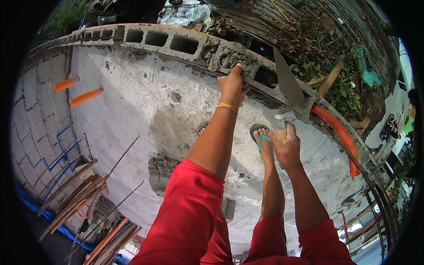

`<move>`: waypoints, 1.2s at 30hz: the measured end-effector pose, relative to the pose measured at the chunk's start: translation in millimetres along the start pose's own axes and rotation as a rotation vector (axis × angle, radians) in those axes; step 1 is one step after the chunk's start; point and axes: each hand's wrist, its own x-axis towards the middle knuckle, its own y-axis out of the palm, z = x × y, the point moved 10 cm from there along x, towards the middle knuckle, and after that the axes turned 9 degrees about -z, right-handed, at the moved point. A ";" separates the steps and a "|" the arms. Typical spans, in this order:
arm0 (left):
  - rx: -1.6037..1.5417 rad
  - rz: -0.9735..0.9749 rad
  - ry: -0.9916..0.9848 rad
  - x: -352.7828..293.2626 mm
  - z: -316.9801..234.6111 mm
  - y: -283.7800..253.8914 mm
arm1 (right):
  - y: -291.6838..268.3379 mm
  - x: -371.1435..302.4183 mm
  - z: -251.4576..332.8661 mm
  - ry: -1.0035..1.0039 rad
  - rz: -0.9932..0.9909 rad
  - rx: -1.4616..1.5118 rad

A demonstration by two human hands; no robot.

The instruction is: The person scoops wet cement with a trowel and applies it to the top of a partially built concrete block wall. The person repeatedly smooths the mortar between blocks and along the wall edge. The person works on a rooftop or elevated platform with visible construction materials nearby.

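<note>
My left hand (pixel 232 88) reaches to the inner edge of a hollow concrete block wall (pixel 190 34). Its fingers are apart, one of them touching the grey wet mortar (pixel 234 58) that covers part of the block tops; I see nothing held. In my right hand (pixel 287 148) is a trowel (pixel 288 81), gripped by its wooden handle. The trowel's pointed metal blade lies over the wall top, right of an open block cavity (pixel 266 76). A heap of wet mortar (pixel 161 173) sits on the concrete floor left of my legs.
An orange corrugated hose (pixel 338 132) runs along the wall at right. Two orange pipes (pixel 86 97) stick out at left, near blue tubing (pixel 62 152) and stacked boards (pixel 77 198). Thin rods (pixel 123 154) angle upward. Beyond the wall lie corrugated sheets (pixel 265 20) and plants.
</note>
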 end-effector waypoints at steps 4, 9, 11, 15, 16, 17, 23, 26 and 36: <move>-0.067 0.131 0.102 -3.6 -6.4 5.3 | 6.1 4.8 -0.9 -0.007 -0.019 -0.019; -0.087 0.152 0.072 0.4 -4.4 8.2 | 26.4 12.1 -0.3 0.080 0.096 -0.068; -0.073 0.144 0.079 -1.5 -4.5 5.8 | 28.3 18.4 15.5 0.031 0.114 -0.092; -0.019 0.187 0.088 -16.0 -4.2 -17.2 | 29.0 29.9 52.7 -0.104 0.172 -0.199; 0.011 0.168 0.098 -19.2 -5.9 -27.4 | 29.1 32.0 62.0 -0.155 0.181 -0.234; -0.037 0.112 0.134 -20.9 -13.7 -38.6 | 28.4 34.0 62.5 -0.124 0.188 -0.281; -0.082 0.067 0.243 -23.3 -81.1 -71.8 | 19.5 29.9 65.0 -0.095 0.139 -0.212; -0.192 0.041 0.276 -44.2 -78.9 -105.4 | 9.2 20.4 62.4 -0.103 0.076 -0.132; 0.100 0.091 0.290 -27.7 -10.9 -106.2 | 11.2 7.2 58.8 -0.100 0.055 -0.032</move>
